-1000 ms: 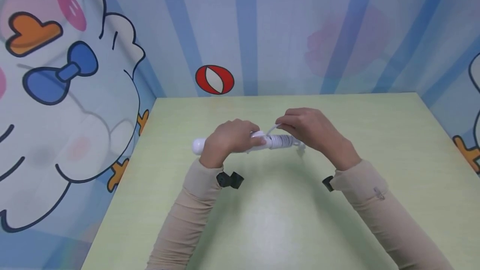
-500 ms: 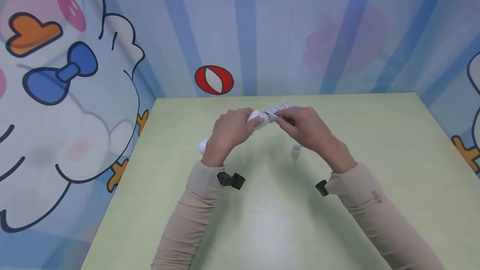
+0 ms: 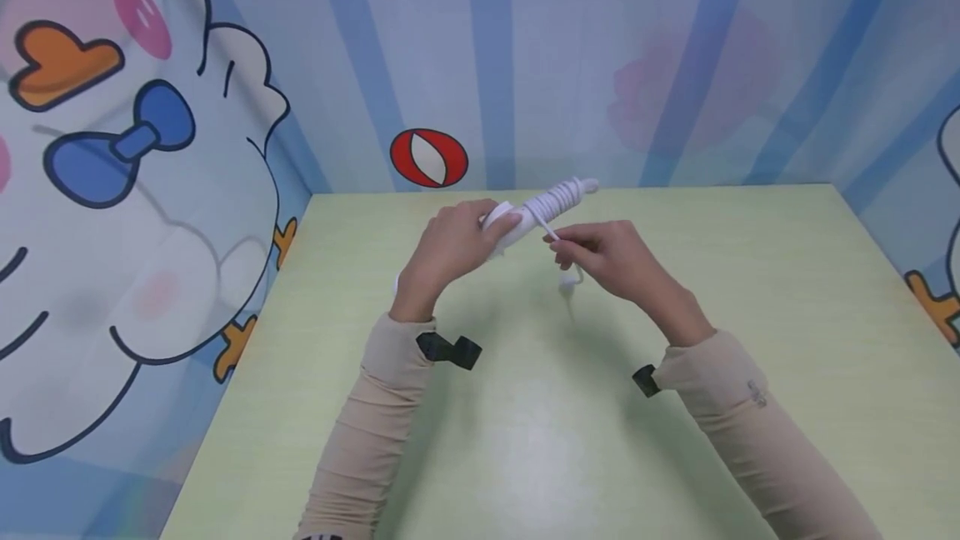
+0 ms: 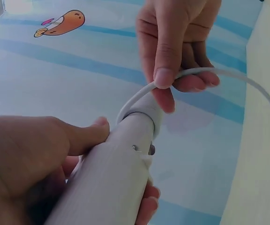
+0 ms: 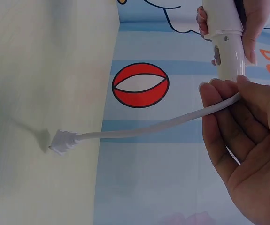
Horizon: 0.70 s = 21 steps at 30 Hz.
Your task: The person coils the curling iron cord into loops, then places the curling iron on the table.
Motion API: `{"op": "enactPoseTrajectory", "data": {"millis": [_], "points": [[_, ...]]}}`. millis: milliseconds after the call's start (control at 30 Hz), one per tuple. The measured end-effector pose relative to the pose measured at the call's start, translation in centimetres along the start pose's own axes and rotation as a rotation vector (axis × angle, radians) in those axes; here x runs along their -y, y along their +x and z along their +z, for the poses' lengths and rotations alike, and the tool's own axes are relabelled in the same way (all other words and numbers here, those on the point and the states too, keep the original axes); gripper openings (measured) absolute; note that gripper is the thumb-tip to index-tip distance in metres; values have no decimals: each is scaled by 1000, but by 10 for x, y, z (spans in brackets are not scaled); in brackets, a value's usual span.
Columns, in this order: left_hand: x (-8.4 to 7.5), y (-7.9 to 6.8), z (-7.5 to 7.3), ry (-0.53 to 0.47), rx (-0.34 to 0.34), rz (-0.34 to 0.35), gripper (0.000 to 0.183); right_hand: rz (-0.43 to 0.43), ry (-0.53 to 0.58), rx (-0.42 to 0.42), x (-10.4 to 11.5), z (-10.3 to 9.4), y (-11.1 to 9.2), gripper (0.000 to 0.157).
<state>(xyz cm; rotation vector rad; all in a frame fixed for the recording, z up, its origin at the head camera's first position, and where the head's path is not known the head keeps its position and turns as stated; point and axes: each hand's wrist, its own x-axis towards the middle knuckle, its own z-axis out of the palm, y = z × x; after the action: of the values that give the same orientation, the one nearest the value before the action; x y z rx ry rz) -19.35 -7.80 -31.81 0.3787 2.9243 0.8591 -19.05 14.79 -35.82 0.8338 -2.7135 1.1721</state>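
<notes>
My left hand [image 3: 453,248] grips a white rod-shaped electric appliance [image 4: 109,176] around its body; its exact kind does not show. Its far end tilts up to the right, with a white cord [image 3: 557,200] wound around it in several turns. Between thumb and fingers, my right hand [image 3: 622,261] pinches the loose length of that cord, just to the right of the coil. The cord's free end hangs below this hand and carries a white plug [image 5: 63,142], close above the table. The left hand and wrist hide most of the appliance's near end.
The pale green table [image 3: 540,440] lies under both hands. Behind it rises a blue striped backdrop [image 3: 570,65] with a printed red ball [image 3: 429,158]. A large printed cartoon bird [image 3: 135,257] covers the left wall.
The left hand has lifted and tilted the appliance's wound end upward from near level. The right hand has carried the cord around it and now holds it on the near side; the plug swung left.
</notes>
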Motion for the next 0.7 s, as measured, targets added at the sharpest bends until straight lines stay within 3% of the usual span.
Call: {"op": "enactPoseTrajectory", "data": {"millis": [200, 367, 700], "points": [[4, -1, -6, -208, 89, 9, 38, 18, 115, -14, -11, 4, -1, 26], [3, -3, -10, -334, 152, 36, 36, -12, 141, -78, -19, 9, 0, 23], [5, -7, -12, -476, 291, 137, 29, -100, 126, -171, -24, 13, 3, 15]]}}
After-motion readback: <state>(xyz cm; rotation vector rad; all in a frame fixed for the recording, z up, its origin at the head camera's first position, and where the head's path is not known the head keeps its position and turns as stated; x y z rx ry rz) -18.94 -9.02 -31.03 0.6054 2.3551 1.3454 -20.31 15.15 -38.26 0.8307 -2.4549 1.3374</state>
